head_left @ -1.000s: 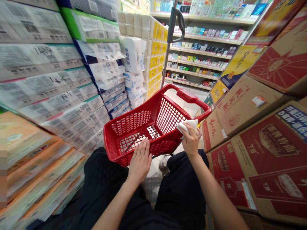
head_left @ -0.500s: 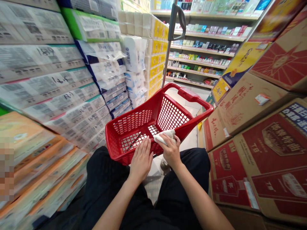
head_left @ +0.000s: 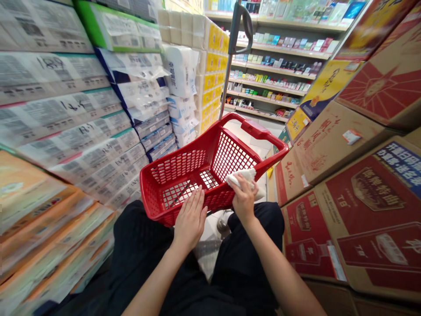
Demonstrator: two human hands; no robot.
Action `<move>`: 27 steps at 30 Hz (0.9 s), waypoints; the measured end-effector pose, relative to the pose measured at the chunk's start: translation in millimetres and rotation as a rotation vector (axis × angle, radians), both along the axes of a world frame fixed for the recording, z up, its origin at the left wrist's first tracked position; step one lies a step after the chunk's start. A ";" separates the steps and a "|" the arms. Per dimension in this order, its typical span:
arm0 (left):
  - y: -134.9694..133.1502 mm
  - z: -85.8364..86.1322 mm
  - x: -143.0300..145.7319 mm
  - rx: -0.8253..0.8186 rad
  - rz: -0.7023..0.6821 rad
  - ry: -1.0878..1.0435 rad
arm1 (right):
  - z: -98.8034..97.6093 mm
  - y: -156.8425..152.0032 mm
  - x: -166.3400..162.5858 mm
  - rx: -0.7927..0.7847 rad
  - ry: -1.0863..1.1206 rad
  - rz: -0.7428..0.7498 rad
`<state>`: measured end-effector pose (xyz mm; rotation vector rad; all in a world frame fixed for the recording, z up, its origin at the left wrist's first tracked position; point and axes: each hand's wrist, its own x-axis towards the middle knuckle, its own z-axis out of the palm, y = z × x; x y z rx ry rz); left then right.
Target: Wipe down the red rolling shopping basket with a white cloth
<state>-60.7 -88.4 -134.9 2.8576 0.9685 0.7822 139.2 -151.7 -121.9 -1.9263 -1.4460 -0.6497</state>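
A red plastic shopping basket with grid-like holes stands tilted in front of my knees. Its red handle arches at the far right end, and a grey pull handle on a pole rises behind it. My left hand lies flat on the basket's near side, fingers straight and holding nothing. In my right hand is a folded white cloth, pressed on the near rim toward the handle end. The fingers cover part of the cloth.
Wrapped paper packs are stacked along the left, with orange packs lower down. Red and brown cartons line the right side closely. Shelves of small goods stand at the back, beyond a pale tiled floor.
My right hand has slid the cloth rightward along the near rim, toward the handle end. My left hand stays on the basket's side. The whole view has shifted slightly.
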 end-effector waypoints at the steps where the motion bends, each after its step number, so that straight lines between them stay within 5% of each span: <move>1: 0.1 0.1 -0.3 0.000 -0.001 0.002 | -6.5 2.6 -16.7 -0.016 0.008 0.048; 4: -0.3 -0.5 -0.3 0.006 0.003 0.010 | -21.2 7.6 -56.1 -0.033 0.029 0.139; 7: -0.8 -0.5 0.5 0.008 0.012 0.015 | -24.4 8.1 -61.7 -0.061 -0.010 0.180; 11: -0.5 0.9 1.9 0.001 0.018 0.030 | -9.3 0.8 -14.6 -0.084 -0.120 0.186; 15: -0.5 1.5 2.6 0.010 0.016 0.037 | 16.7 -12.4 48.4 -0.078 -0.166 0.039; 19: -0.9 -0.3 2.5 0.015 0.017 0.024 | 31.7 -16.5 68.7 -0.067 -0.144 -0.042; 23: -0.4 -3.4 1.9 0.022 0.013 0.016 | 25.2 -6.3 29.0 -0.044 0.000 -0.111; 27: -0.2 -4.5 1.6 0.041 0.014 0.025 | 3.7 4.9 -39.3 -0.123 0.056 0.048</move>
